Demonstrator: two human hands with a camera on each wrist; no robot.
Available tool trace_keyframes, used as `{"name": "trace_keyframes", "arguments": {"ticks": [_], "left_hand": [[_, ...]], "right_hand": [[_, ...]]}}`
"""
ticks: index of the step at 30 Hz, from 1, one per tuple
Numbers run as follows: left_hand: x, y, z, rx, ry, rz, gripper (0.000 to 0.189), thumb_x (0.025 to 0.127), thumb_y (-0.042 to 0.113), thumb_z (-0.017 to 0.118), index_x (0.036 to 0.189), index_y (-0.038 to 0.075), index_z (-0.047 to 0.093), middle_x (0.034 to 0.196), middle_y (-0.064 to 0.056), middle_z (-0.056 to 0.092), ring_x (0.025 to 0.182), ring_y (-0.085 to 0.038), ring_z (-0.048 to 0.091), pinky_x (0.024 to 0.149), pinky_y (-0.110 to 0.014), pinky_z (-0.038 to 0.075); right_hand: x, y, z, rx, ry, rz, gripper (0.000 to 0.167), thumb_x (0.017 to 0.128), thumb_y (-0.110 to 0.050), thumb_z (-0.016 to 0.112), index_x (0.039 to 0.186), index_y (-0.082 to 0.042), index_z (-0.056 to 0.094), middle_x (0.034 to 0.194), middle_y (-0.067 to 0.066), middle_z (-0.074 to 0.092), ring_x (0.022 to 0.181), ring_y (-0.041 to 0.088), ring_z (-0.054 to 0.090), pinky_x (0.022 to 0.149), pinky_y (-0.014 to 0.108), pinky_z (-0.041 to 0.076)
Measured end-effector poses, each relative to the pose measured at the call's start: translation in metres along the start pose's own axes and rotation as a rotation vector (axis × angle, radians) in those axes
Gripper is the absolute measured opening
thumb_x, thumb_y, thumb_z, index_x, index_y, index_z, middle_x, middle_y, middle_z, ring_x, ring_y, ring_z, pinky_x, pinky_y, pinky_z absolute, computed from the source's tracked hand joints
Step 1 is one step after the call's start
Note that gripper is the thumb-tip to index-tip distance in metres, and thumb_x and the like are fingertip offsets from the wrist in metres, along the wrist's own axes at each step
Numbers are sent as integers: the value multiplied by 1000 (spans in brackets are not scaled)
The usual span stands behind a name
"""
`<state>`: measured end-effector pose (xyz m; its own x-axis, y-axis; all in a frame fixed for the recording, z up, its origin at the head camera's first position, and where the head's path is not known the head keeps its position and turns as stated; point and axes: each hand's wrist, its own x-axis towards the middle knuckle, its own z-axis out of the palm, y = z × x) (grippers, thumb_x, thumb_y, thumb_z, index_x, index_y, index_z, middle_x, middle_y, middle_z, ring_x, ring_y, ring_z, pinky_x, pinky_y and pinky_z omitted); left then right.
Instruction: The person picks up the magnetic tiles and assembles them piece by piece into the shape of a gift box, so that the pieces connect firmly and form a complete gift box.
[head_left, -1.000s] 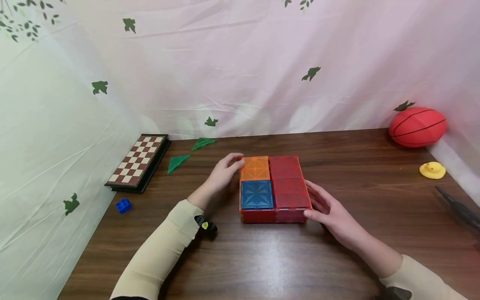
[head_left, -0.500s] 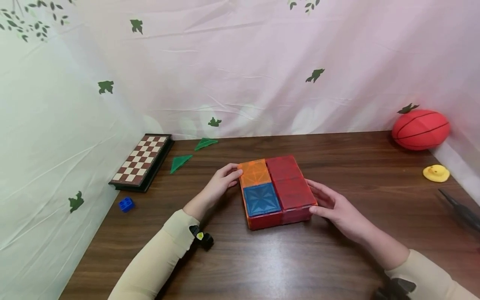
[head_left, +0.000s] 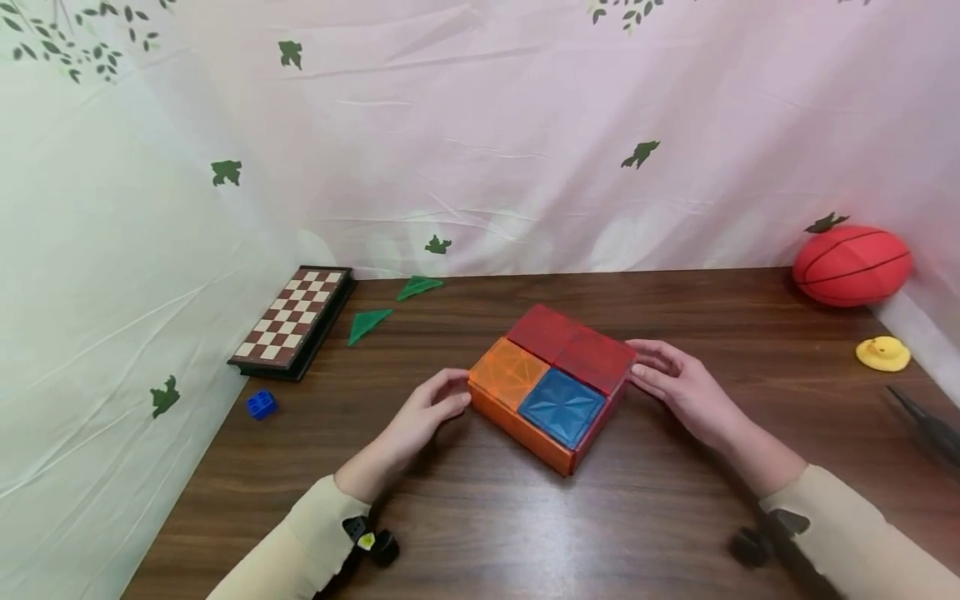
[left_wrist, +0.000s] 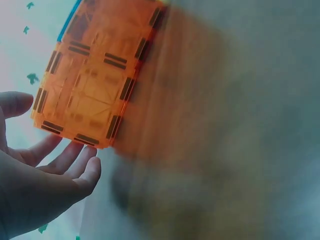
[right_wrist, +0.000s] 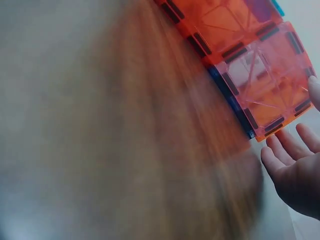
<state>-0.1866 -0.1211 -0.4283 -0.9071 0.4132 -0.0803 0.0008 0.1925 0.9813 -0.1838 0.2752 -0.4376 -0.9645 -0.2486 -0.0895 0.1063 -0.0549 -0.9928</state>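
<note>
A flat box of magnetic tiles point(head_left: 555, 383) lies turned cornerwise on the table between my hands. Its top has an orange tile point(head_left: 508, 372), a blue tile point(head_left: 562, 407) and red tiles point(head_left: 592, 358); orange and red walls show along the front. My left hand point(head_left: 423, 417) holds the left corner, thumb on one side and fingers on the other. At the right corner my right hand point(head_left: 686, 387) grips in the same way. In the wrist views the orange wall point(left_wrist: 95, 85) and a pinkish-red wall point(right_wrist: 267, 75) stand close to the fingertips.
Two green triangular tiles point(head_left: 369, 325) lie behind to the left, near a chessboard box point(head_left: 292, 321) and a blue toy brick point(head_left: 262, 404). On the right are a red ball point(head_left: 852, 267), a yellow rubber duck point(head_left: 883, 354) and a dark pointed object point(head_left: 926, 425). A curtain point(head_left: 487, 150) backs the table.
The tile box has turned counterclockwise, so its blue tile now points toward me. My left hand has come nearer along with its corner; my right hand has shifted slightly away from me.
</note>
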Motion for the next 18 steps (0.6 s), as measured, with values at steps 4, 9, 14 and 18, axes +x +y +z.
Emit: {"name": "trace_keyframes", "arguments": {"ticks": [4, 9, 14, 18], "left_hand": [[-20, -3, 9, -10, -32, 28, 39, 103, 9, 58, 141, -1, 52, 138, -19, 59, 127, -30, 56, 102, -32, 46], [-41, -2, 24, -83, -61, 25, 40, 103, 4, 56, 142, -3, 48, 145, -21, 51, 131, -35, 53, 102, -30, 46], [-53, -2, 37, -145, -79, 28, 41, 101, 0, 56, 141, -6, 47, 145, -23, 49, 132, -38, 51, 99, -26, 46], [-49, 0, 36, -116, -57, 13, 42, 103, 4, 56, 143, -5, 46, 146, -23, 48, 134, -38, 50, 103, -32, 46]], "right_hand": [[11, 0, -2, 23, 16, 6, 49, 103, -20, 62, 146, -6, 43, 136, 3, 57, 119, 9, 62, 99, 31, 47], [27, 0, 2, -2, 37, 27, 52, 103, -31, 61, 145, -6, 42, 141, 10, 49, 119, 9, 61, 99, 30, 47], [40, 0, 6, -17, 32, 27, 59, 105, -36, 57, 148, -1, 39, 141, 9, 48, 121, 10, 58, 97, 24, 49], [41, 0, 7, -41, 19, 19, 64, 106, -41, 52, 152, 0, 35, 144, 10, 48, 122, 10, 57, 97, 22, 49]]}}
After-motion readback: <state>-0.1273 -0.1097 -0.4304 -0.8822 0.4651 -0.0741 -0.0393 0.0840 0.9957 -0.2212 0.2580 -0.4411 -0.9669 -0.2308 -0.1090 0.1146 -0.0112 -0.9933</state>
